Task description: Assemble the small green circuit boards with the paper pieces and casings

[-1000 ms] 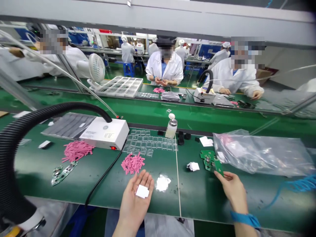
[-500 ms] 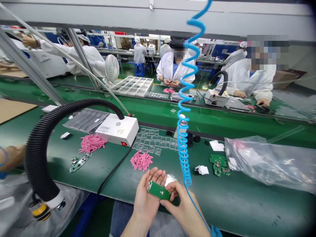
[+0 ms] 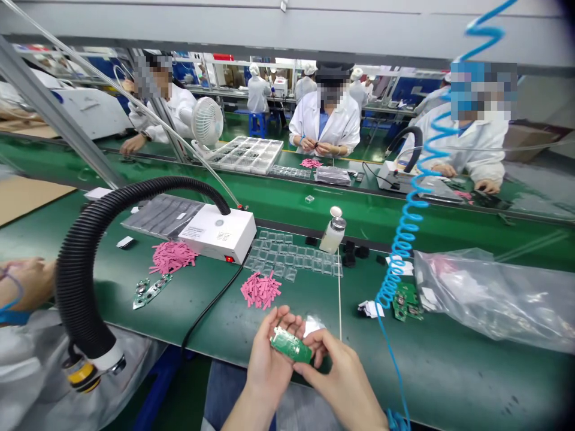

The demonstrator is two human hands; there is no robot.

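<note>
A small green circuit board [image 3: 291,345] lies across the palm side of my left hand [image 3: 269,359], whose fingers curl up along its far edge. My right hand [image 3: 339,368] pinches the board's right end between thumb and fingers. Some solder marks show on its upper face. Just behind my fingertips is a white, partly shiny piece [image 3: 313,325], half hidden by the hands. Beyond it sits a heap of pink strips [image 3: 261,290]. Rows of clear square plastic pieces [image 3: 287,254] are laid out farther back.
A fume extractor box [image 3: 220,230] with a black hose [image 3: 74,263] stands to the left. A blue coiled air hose [image 3: 413,203] hangs at right, near more boards [image 3: 406,302] and a plastic bag [image 3: 494,299]. A bottle [image 3: 333,233] stands behind. Co-workers sit left and opposite.
The blue coiled hose has swung right, uncovering the bottle. The board has tilted slightly in my hands and catches more light. A co-worker at the far left has lowered an arm to the bench.
</note>
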